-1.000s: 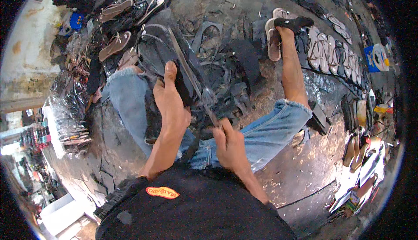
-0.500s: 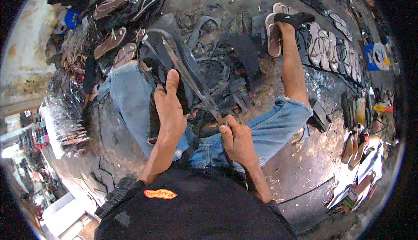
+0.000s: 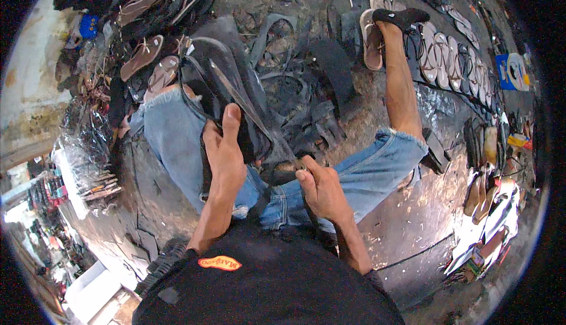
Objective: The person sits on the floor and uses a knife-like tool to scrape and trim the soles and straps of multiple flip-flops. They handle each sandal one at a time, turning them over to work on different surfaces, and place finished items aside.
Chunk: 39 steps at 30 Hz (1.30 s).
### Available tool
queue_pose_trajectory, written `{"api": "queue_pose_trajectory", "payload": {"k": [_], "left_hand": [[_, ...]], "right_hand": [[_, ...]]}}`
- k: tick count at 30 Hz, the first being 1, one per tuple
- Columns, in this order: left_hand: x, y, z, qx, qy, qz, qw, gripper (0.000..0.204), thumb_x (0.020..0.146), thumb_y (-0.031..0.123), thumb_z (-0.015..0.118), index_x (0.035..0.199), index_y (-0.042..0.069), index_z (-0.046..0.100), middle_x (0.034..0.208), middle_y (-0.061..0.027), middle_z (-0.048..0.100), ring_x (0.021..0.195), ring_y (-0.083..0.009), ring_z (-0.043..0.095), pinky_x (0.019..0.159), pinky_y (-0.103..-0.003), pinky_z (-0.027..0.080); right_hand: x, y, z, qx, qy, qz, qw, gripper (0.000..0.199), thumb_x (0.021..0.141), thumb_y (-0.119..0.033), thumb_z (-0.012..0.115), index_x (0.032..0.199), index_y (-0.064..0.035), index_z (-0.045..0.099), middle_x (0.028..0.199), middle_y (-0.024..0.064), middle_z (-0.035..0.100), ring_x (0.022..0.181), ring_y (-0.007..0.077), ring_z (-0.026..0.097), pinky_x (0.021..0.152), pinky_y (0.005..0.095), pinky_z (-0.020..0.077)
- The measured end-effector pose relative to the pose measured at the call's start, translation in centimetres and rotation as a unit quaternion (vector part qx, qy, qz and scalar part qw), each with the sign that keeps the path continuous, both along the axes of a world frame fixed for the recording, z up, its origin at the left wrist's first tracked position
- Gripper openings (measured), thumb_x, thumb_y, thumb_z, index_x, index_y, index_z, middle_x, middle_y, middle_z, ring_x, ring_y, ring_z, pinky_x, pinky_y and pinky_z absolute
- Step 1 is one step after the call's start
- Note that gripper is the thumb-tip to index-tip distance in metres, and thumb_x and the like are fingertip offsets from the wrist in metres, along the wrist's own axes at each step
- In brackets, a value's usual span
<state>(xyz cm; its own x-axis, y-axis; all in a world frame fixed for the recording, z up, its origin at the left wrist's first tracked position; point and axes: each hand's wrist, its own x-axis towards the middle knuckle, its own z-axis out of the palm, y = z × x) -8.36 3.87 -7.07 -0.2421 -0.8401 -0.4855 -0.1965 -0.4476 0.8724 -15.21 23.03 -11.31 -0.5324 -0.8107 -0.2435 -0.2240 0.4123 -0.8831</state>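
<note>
Two hands at work in the head view, and I have both clear from my distant seat. The left hand (image 3: 227,157) is closed on the edge of a black piece (image 3: 249,139), thumb laid up along the top; its fingers are partly hidden, so I can't tell how they sit beneath. The right hand (image 3: 324,189) is curled tight, thumb pressed over the near end of a long dark strip (image 3: 253,113) — that strip slants up and leftward, between the legs in torn-hem jeans (image 3: 177,133).

Out to the surface now: a worn, dusty floor (image 3: 401,225), with black scraps (image 3: 298,92) heaped just beyond the hands. Pale-soled sandals (image 3: 451,60) line up on the right, more sandals (image 3: 141,57) lie loose on the left, and a stained wall (image 3: 32,60) bends along the rim.

Containers next: a blue-and-white tub (image 3: 512,71) stands far right, contents not readable from here. Clear plastic bags (image 3: 82,121) bunch on the left — I can't make out what's inside. Lower left, a white box (image 3: 88,292) catches the glare.
</note>
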Motion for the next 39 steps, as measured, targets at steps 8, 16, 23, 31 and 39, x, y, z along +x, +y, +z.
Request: {"api": "queue_pose_trajectory", "payload": {"k": [8, 16, 23, 31, 39], "left_hand": [[0.4, 0.1, 1.3, 0.068, 0.050, -0.013, 0.996, 0.057, 0.092, 0.043, 0.072, 0.125, 0.003, 0.050, 0.096, -0.0077, 0.065, 0.078, -0.0160, 0.065, 0.060, -0.034, 0.055], [5.4, 0.7, -2.4, -0.012, -0.003, -0.034, 0.999, 0.035, 0.094, 0.035, 0.072, 0.109, 0.008, 0.056, 0.091, -0.0010, 0.063, 0.075, -0.0121, 0.060, 0.065, -0.031, 0.053], [2.2, 2.1, 0.0, -0.254, -0.062, -0.250, 0.932, 0.059, 0.091, 0.012, 0.072, 0.140, -0.005, 0.044, 0.127, -0.0120, 0.061, 0.116, -0.0236, 0.057, 0.101, -0.034, 0.044], [2.2, -3.7, 6.2, 0.068, 0.148, -0.186, 0.969, 0.029, 0.103, 0.025, 0.060, 0.122, 0.003, 0.059, 0.108, -0.0073, 0.071, 0.094, -0.0159, 0.071, 0.084, -0.032, 0.060], [8.1, -4.3, 8.8, 0.308, 0.250, -0.160, 0.904, 0.026, 0.101, 0.023, 0.063, 0.121, 0.007, 0.061, 0.105, -0.0011, 0.071, 0.087, -0.0128, 0.071, 0.076, -0.029, 0.060]], "right_hand": [[-4.5, -8.4, -2.9, -0.067, 0.064, 0.023, 0.995, 0.018, 0.097, -0.026, 0.058, 0.102, -0.0102, 0.051, 0.072, 0.0250, 0.060, 0.072, 0.0493, 0.059, 0.063, 0.0573, 0.0435], [-19.3, -22.6, -5.7, -0.059, 0.360, -0.095, 0.926, 0.024, 0.095, -0.027, 0.062, 0.108, -0.0080, 0.057, 0.087, 0.0207, 0.070, 0.079, 0.0451, 0.067, 0.065, 0.0523, 0.0533], [-9.2, -13.9, 2.6, -0.266, -0.231, -0.226, 0.908, 0.034, 0.101, -0.035, 0.064, 0.104, -0.0013, 0.069, 0.083, 0.0009, 0.068, 0.065, 0.0053, 0.055, 0.058, 0.0223, 0.0406], [-0.9, -7.8, 5.7, -0.204, -0.099, -0.190, 0.955, 0.032, 0.100, -0.028, 0.063, 0.110, 0.0016, 0.069, 0.070, -0.0034, 0.058, 0.062, 0.0040, 0.050, 0.055, 0.0227, 0.0390], [7.5, 9.5, 4.0, 0.017, -0.036, -0.019, 0.999, 0.033, 0.103, -0.037, 0.048, 0.103, -0.0066, 0.061, 0.066, 0.0160, 0.051, 0.056, 0.0288, 0.052, 0.056, 0.0383, 0.0436]]}}
